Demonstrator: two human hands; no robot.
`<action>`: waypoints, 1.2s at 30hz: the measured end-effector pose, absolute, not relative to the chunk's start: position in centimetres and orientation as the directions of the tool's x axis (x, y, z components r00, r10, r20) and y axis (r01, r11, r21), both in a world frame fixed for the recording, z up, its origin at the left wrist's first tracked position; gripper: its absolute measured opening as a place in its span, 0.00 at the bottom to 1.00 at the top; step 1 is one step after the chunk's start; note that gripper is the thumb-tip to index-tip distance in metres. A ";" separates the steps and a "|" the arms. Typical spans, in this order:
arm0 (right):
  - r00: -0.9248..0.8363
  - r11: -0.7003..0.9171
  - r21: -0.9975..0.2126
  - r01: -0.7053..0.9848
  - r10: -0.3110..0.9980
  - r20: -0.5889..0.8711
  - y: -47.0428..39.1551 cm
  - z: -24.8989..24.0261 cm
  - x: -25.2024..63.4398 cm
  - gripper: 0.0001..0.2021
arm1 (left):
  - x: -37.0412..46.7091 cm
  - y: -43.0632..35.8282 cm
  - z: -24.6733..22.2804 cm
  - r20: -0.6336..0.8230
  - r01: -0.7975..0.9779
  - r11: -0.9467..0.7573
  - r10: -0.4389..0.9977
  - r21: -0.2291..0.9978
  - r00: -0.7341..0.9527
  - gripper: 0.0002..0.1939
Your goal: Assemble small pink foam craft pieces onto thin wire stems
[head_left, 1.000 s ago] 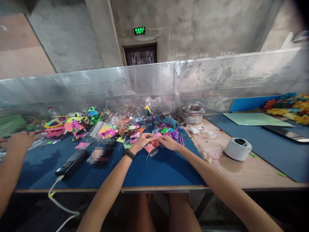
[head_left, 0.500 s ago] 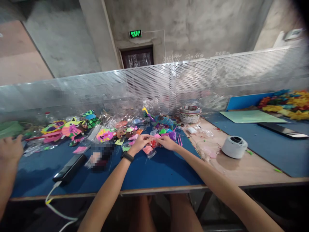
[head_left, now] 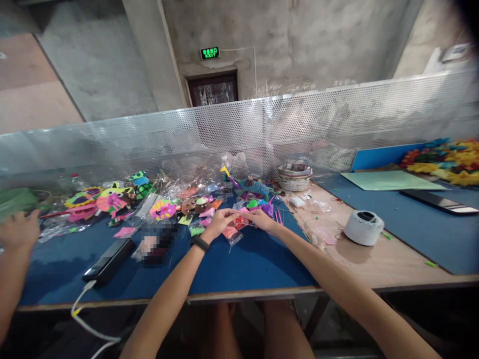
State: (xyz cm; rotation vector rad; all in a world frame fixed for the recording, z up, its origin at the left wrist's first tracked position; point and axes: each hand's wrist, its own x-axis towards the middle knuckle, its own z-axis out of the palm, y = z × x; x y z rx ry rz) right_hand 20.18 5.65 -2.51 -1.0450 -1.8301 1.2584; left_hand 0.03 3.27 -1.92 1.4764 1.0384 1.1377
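Observation:
My left hand [head_left: 221, 221], with a dark band on its wrist, is pinched close to my right hand [head_left: 259, 220] above the blue mat [head_left: 247, 269]. A small pink piece [head_left: 244, 213] sits between the fingertips of both hands; its shape is too small to make out. Just below the hands lies a clear packet with pink-orange material [head_left: 231, 233]. Right behind my right hand are a purple piece [head_left: 268, 208] and a green piece [head_left: 252, 203]. A blue dotted figure [head_left: 255, 187] stands farther back.
A wicker basket [head_left: 295, 177] and a white roll [head_left: 363, 228] are on the right. Colourful foam figures [head_left: 114, 197] and a black power bank [head_left: 108, 260] with a cable are on the left. Another person's hand [head_left: 19, 229] reaches in at the far left.
My hands have barely moved, and the pink piece shows more between my fingertips. The other person's hand at the far left has shifted slightly right.

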 end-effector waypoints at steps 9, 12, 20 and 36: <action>-0.466 0.513 -0.773 0.374 0.824 0.322 6.4 -2.8 20.8 0.30 | -0.1 3.3 -2.3 -0.009 -0.084 0.033 0.961 0.996 0.278 0.23; -0.429 0.575 -0.692 0.436 0.809 0.402 6.3 -2.4 21.0 0.30 | 0.2 3.1 -2.1 -0.011 -0.102 0.038 0.968 0.994 0.251 0.23; -0.415 0.573 -0.665 0.479 0.816 0.403 6.5 -2.6 21.2 0.31 | 0.5 2.7 -1.6 0.018 -0.098 0.007 0.966 0.995 0.257 0.22; -0.482 0.447 -0.812 0.376 0.843 0.241 7.4 -3.2 21.2 0.30 | 0.4 4.1 -3.4 0.213 0.064 -0.230 0.954 0.971 0.210 0.19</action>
